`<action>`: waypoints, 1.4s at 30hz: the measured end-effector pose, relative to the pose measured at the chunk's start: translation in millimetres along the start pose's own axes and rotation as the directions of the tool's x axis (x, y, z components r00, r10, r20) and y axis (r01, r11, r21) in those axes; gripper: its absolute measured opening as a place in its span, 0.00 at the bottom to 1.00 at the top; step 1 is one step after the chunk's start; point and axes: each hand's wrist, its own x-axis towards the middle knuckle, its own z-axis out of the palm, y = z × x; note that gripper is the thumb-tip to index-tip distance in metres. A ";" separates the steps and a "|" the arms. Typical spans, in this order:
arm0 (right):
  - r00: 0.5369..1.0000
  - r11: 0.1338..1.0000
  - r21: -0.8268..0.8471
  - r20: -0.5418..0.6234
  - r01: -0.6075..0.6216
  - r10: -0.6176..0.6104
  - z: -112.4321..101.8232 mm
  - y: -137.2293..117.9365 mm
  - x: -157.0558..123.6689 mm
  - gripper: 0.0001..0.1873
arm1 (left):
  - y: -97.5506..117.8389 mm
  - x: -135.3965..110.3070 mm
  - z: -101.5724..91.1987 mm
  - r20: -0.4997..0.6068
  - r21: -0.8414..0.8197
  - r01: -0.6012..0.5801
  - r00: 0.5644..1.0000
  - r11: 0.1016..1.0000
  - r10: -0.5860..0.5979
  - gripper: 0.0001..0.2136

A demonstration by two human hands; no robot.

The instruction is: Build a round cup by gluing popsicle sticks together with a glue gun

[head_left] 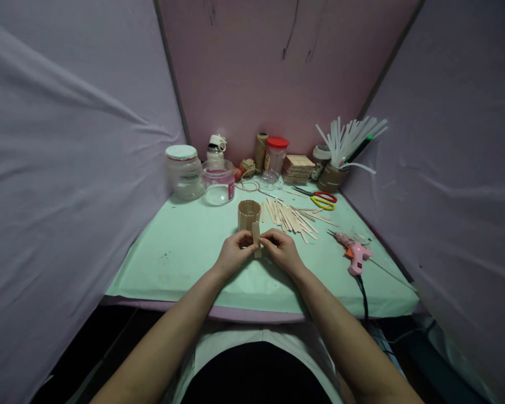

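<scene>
Between my two hands, a pair of wooden craft sticks [256, 233] stands upright, seemingly side by side. My left hand [234, 251] pinches them from the left, thumb and fingers closed. From the right, my right hand [281, 249] grips them with its fingertips. Just behind is a round holder [249, 209] covered in upright craft sticks, its top open; the held sticks and my left hand hide its lower part. A pile of loose craft sticks [292, 217] lies to the right, beyond my right hand.
A pink glue gun [356, 252] lies at right, its cord running over the table edge. Scissors [322, 197] lie behind the pile. Along the back stand a lidded jar [184, 177], an open tub [219, 188], a red-lidded jar [274, 160], and a pot of glue sticks [333, 178].
</scene>
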 end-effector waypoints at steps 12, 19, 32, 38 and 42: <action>0.996 0.987 0.154 -0.076 -0.043 0.055 -1.3 -1.8 -1.2 0.06 | -2.9 -1.2 -1.4 0.016 0.257 -0.111 0.994 0.960 0.111 0.05; 0.889 0.942 0.208 -0.327 -0.263 0.320 -15.7 16.3 9.7 0.11 | 1.7 0.9 0.0 -0.039 -0.086 0.108 0.993 0.990 -0.112 0.10; 0.954 0.986 0.010 -0.253 -0.165 0.163 -22.1 8.7 0.5 0.15 | 6.5 -4.0 0.8 0.233 -0.151 0.214 0.956 0.965 -0.175 0.13; 0.995 0.987 0.147 -0.063 -0.065 0.074 -0.7 -22.9 -15.8 0.05 | 7.2 -9.6 -0.8 0.167 0.224 -0.094 0.984 0.970 0.057 0.05; 0.999 0.995 0.099 -0.037 -0.024 0.028 -5.8 -35.8 -20.0 0.06 | 4.8 -11.6 -1.5 0.162 0.352 -0.226 0.971 0.908 0.178 0.06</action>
